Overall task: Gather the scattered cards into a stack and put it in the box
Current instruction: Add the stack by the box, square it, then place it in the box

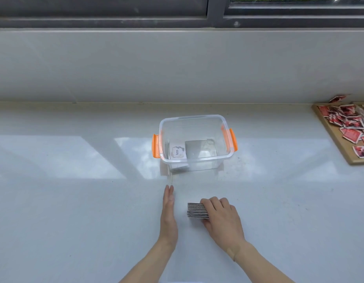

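A stack of cards (196, 210), seen edge-on as dark and white stripes, stands on the white counter near the front. My right hand (222, 217) grips the stack from its right side, fingers over the top and thumb below. My left hand (168, 213) is flat and on edge a little to the left of the stack, fingers straight, touching nothing. Beyond both hands stands a clear plastic box (226, 156) with orange side clips, lid off. Inside it lie a white card reading "love" (177, 151) and a grey card (194, 150).
A wooden tray (328, 137) holding several red packets sits at the far right edge of the counter. A white wall rises behind the box, with a dark window frame (215, 15) above it. The glossy white counter (75, 201) spreads wide to the left.
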`<state>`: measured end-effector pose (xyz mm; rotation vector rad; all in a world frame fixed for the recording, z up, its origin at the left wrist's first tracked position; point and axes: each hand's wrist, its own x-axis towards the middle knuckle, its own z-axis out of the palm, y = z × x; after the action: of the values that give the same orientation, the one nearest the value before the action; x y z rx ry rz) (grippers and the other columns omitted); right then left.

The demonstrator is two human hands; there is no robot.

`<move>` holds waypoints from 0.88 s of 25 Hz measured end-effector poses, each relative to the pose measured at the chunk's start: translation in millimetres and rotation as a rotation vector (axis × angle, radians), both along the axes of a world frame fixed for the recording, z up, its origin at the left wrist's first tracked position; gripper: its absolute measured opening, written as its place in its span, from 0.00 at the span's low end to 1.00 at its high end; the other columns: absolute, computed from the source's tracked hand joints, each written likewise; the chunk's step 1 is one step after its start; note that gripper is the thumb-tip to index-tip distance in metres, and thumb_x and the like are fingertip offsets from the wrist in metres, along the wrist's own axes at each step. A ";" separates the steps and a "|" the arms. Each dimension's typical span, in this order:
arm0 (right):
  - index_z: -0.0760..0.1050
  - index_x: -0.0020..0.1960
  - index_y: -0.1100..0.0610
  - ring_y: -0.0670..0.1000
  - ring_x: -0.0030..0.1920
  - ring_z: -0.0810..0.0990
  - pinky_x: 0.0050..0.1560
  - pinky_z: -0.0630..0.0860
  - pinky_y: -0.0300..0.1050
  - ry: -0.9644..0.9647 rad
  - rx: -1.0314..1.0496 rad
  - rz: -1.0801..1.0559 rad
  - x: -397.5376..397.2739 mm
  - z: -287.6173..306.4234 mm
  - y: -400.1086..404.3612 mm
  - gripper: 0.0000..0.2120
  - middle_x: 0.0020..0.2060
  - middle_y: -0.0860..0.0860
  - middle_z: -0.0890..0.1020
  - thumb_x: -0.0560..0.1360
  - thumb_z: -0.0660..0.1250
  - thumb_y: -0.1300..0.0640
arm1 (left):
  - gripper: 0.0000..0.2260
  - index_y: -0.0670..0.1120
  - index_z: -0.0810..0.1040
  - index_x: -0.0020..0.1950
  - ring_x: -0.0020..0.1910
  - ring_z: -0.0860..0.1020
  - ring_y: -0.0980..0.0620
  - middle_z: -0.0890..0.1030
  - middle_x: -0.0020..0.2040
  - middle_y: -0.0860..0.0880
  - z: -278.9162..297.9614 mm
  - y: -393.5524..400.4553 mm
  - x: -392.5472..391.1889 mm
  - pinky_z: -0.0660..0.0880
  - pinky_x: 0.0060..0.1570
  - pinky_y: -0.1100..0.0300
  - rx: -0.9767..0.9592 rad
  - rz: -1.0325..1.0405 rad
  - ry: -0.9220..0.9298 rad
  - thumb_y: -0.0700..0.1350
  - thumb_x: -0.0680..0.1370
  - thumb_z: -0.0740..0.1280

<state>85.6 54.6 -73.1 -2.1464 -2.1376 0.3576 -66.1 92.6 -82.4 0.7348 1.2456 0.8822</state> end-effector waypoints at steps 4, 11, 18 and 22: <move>0.75 0.53 0.49 0.55 0.42 0.76 0.37 0.74 0.48 -0.006 0.024 -0.037 0.2 -0.4 -0.4 0.19 0.42 0.47 0.78 0.64 0.76 0.51 | 0.24 0.61 0.64 0.72 0.64 0.64 0.78 0.66 0.73 0.64 4.1 -11.2 25.7 0.63 0.61 0.70 0.007 -0.287 0.054 0.52 0.76 0.61; 0.75 0.54 0.48 0.52 0.45 0.77 0.44 0.76 0.42 0.104 0.031 -0.031 5.3 2.3 -1.1 0.25 0.43 0.44 0.79 0.58 0.76 0.56 | 0.37 0.60 0.61 0.72 0.65 0.62 0.74 0.59 0.70 0.61 -0.9 -13.4 24.2 0.67 0.57 0.76 0.276 -0.515 0.390 0.35 0.68 0.65; 0.60 0.70 0.40 0.36 0.70 0.62 0.62 0.61 0.29 0.954 -0.039 -0.334 33.3 7.2 -9.1 0.38 0.70 0.35 0.65 0.64 0.64 0.61 | 0.30 0.61 0.68 0.66 0.56 0.71 0.68 0.67 0.62 0.58 -10.4 -10.1 24.9 0.70 0.51 0.75 0.430 -0.573 0.613 0.37 0.68 0.66; 0.61 0.73 0.40 0.40 0.73 0.59 0.69 0.57 0.43 1.301 0.094 -0.730 61.9 11.0 -28.8 0.37 0.73 0.37 0.64 0.71 0.58 0.70 | 0.28 0.57 0.70 0.65 0.56 0.73 0.60 0.68 0.62 0.57 -12.2 -6.9 23.5 0.72 0.52 0.67 0.462 -0.573 0.657 0.37 0.68 0.67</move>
<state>147.5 25.9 -62.0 -1.6247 -0.6199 1.0971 -42.6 85.6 -94.6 1.7539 1.2840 0.4499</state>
